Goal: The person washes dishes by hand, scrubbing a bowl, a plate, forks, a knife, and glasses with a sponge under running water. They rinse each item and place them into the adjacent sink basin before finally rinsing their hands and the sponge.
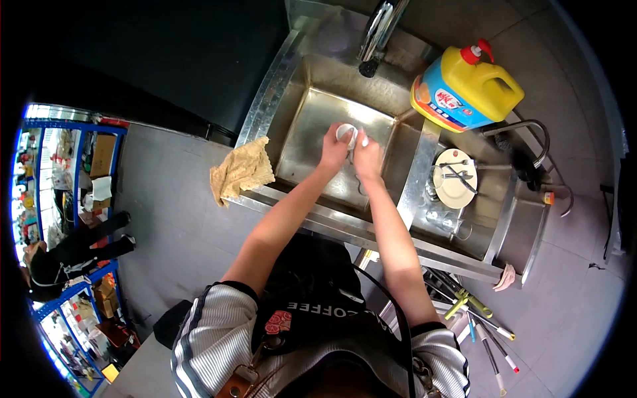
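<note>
Over the left sink basin [318,126], my left hand [333,147] is closed around a small white round cup [345,129], its opening facing up toward me. My right hand [367,158] is closed against the cup's right side. A small white spot shows at the right fingers; I cannot tell what it is. Both hands are above the basin floor, under the chrome faucet [378,33].
A yellow detergent jug [474,89] with a red pump stands right of the basin. The right basin holds a cream plate [451,189] with cutlery and clear glassware [446,222]. A tan cloth [242,169] hangs over the left edge. Another person [56,262] is near blue shelves.
</note>
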Motion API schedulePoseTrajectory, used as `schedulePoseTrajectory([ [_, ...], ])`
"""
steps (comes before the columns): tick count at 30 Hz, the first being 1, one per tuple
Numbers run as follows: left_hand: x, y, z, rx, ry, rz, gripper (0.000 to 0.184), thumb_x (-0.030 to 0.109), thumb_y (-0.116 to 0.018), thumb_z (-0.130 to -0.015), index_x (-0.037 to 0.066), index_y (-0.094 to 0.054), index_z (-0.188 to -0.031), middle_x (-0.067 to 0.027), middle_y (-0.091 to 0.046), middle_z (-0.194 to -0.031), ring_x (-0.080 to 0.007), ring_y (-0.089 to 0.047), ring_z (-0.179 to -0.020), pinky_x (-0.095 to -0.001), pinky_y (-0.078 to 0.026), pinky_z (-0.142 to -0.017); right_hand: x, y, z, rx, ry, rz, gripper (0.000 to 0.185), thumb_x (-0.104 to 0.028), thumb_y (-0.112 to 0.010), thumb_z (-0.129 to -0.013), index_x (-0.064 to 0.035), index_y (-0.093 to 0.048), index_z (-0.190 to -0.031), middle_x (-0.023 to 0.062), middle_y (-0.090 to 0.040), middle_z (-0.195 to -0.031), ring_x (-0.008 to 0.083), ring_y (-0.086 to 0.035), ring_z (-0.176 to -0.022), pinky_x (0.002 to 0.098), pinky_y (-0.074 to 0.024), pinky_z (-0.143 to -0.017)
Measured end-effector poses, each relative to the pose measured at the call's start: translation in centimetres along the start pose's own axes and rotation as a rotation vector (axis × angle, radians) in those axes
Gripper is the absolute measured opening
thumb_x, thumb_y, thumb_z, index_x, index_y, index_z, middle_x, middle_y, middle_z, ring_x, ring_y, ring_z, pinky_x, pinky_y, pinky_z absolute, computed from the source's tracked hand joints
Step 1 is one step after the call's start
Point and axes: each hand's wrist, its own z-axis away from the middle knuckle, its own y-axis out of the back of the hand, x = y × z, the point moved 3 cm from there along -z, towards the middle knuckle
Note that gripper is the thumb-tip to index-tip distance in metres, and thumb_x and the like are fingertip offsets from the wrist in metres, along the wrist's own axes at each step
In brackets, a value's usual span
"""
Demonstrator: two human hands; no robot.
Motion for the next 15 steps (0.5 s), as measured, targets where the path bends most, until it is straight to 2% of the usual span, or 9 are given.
schedulePoseTrajectory([
  [1,-1.2,0.7,-0.4,-0.043,0.049,-0.031,0.019,0.011,-0.054,-0.082,0.005,-0.055,-0.1,-0.0029,-0.057,-0.087,-0.0115,-0.051,-0.079,-0.0243,-0.042,-0.072,0.4,0.3,-0.1,-0.053,-0.023,0.05,0.05,-0.041,-0.04,-0.085,0.0032,-0.062,-0.08,0.0286,-0.057,-0.075,0.0435,-0.056,-0.078,0.048,-0.0431,-0.072],
  [4,-3.0,2.1,-1.5,-0.354,0.045,-0.09,0.024,0.015,-0.06,-0.079,0.004,-0.058,-0.101,-0.0028,-0.059,-0.087,-0.0102,-0.052,-0.078,-0.0222,-0.042,-0.07,3.5,0.6,-0.5,-0.159,-0.097,0.179,0.051,-0.045,-0.043,-0.083,0.0027,-0.061,-0.084,0.0285,-0.057,-0.081,0.0429,-0.055,-0.083,0.0471,-0.0429,-0.075],
  [6,-4.5,3.4,-1.9,-0.414,0.207,-0.209,0.027,0.017,-0.062,-0.079,0.002,-0.058,-0.101,-0.0044,-0.059,-0.088,-0.0114,-0.054,-0.08,-0.0228,-0.044,-0.065,5.2,1.1,-0.5,-0.139,-0.11,0.174,0.053,-0.047,-0.043,-0.082,0.0025,-0.061,-0.085,0.0285,-0.057,-0.082,0.0426,-0.055,-0.084,0.0469,-0.0425,-0.075],
  [8,-10.3,4.9,-3.6,-0.424,0.382,-0.241,0.031,0.018,-0.061,-0.079,0.0,-0.055,-0.103,-0.0065,-0.059,-0.09,-0.0133,-0.055,-0.08,-0.0244,-0.045,-0.061,6.0,2.7,0.0,-0.099,-0.135,0.104,0.045,-0.041,-0.05,-0.08,0.0026,-0.06,-0.085,0.0259,-0.058,-0.08,0.0396,-0.057,-0.082,0.0432,-0.0436,-0.073],
  [9,-12.1,4.9,-3.5,-0.44,0.55,0.003,0.037,0.024,-0.065,-0.075,0.002,-0.055,-0.104,-0.0082,-0.058,-0.093,-0.0166,-0.055,-0.081,-0.0289,-0.046,-0.065,6.5,3.5,0.3,-0.077,-0.113,0.035,0.042,-0.039,-0.053,-0.08,0.0027,-0.059,-0.084,0.0248,-0.059,-0.079,0.0382,-0.058,-0.08,0.0419,-0.044,-0.071],
  [11,-13.9,4.7,-4.1,-0.633,0.629,-0.716,0.047,0.028,-0.062,-0.076,-0.003,-0.048,-0.108,-0.0153,-0.057,-0.096,-0.0226,-0.056,-0.081,-0.036,-0.047,-0.064,7.2,4.8,0.5,-0.027,-0.082,-0.112,0.037,-0.033,-0.058,-0.078,0.0028,-0.058,-0.084,0.022,-0.06,-0.075,0.0336,-0.059,-0.076,0.0381,-0.0446,-0.068],
  [13,-22.8,6.2,-5.0,-0.708,0.516,-0.809,0.033,0.018,-0.05,-0.083,-0.002,-0.043,-0.109,-0.0173,-0.055,-0.095,-0.0232,-0.057,-0.079,-0.0342,-0.047,-0.061,7.3,6.3,1.3,0.029,-0.071,-0.203,0.033,-0.029,-0.06,-0.077,0.0033,-0.058,-0.086,0.0192,-0.06,-0.072,0.0266,-0.06,-0.07,0.034,-0.0446,-0.065],
  [14,-24.4,6.8,-4.3,-0.719,0.356,-0.809,0.035,0.014,-0.05,-0.082,-0.002,-0.041,-0.112,-0.0196,-0.055,-0.095,-0.0264,-0.056,-0.08,-0.0372,-0.046,-0.063,8.3,6.5,1.5,0.035,-0.074,-0.198,0.033,-0.028,-0.059,-0.078,0.0036,-0.057,-0.087,0.0171,-0.06,-0.071,0.0233,-0.059,-0.069,0.0331,-0.0444,-0.065],
  [15,-27.6,6.1,-4.9,-0.869,0.092,-1.194,0.036,0.01,-0.048,-0.081,0.0,-0.042,-0.115,-0.0209,-0.054,-0.101,-0.029,-0.056,-0.083,-0.0391,-0.045,-0.066,7.4,7.5,2.2,0.032,-0.078,-0.274,0.031,-0.027,-0.059,-0.079,0.0037,-0.057,-0.086,0.0143,-0.061,-0.071,0.0194,-0.058,-0.068,0.0316,-0.044,-0.064],
])
